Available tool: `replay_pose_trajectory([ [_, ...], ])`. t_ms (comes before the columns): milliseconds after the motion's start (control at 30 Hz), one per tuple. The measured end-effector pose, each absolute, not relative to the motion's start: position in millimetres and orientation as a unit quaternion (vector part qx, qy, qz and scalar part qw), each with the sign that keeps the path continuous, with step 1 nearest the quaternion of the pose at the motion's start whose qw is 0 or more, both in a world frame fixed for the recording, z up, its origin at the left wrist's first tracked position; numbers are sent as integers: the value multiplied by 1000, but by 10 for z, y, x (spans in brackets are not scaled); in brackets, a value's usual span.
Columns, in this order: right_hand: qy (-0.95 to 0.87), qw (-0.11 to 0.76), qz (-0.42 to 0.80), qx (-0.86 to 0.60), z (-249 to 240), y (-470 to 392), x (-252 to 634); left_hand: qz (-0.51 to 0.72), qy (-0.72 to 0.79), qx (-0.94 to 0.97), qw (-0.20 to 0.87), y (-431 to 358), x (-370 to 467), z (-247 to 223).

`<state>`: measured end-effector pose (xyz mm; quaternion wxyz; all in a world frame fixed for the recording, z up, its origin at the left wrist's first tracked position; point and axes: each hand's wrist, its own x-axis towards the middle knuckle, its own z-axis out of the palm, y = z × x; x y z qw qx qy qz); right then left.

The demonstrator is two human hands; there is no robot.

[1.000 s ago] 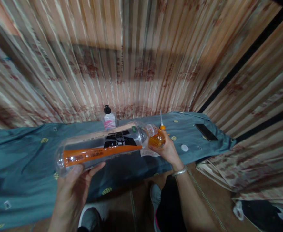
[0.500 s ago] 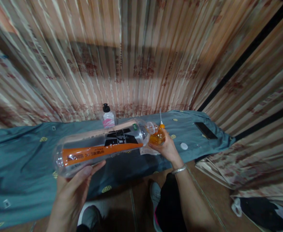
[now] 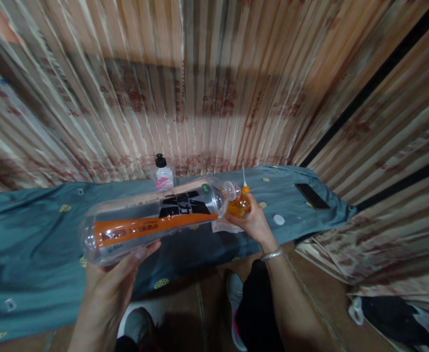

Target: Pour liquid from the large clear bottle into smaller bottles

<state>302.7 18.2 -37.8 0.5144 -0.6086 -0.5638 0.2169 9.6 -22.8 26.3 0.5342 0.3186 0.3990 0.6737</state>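
Note:
A large clear plastic bottle [image 3: 151, 217] with an orange and black label lies nearly level in my left hand [image 3: 117, 274], which is closed around its underside near the base. Its uncapped mouth points right and meets a small clear container of amber liquid [image 3: 238, 208]; whether the two touch I cannot tell. My right hand [image 3: 253, 220], with a silver bracelet at the wrist, is wrapped around that small container. An orange cap with a thin pale nozzle [image 3: 245, 188] stands up at the container's far side; how it joins is partly hidden.
On the blue-green cloth [image 3: 45, 230] stand a bottle with a black cap [image 3: 164, 176], a white round lid [image 3: 279, 219] and a dark phone [image 3: 311, 196]. A pale flat packet [image 3: 223, 226] lies beneath the hands. Patterned curtains [image 3: 214, 98] hang behind, with dark poles at right.
The hands and both containers keep almost the same pose. The view has shifted very slightly, and the large bottle's base appears a little higher.

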Motion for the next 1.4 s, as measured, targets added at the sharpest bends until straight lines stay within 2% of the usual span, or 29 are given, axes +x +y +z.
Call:
replay_pose_trajectory([
  [367,-563,513,207,-614,-372,177,3015,668,373,330,553,-143,-69,126],
  [900,-580,508,198,-605,-377,181,3032,674,381,337,536,-206,-12,208],
  [1400,-589,496,183,-611,-398,185,3042,665,361,328,565,-155,-103,115],
])
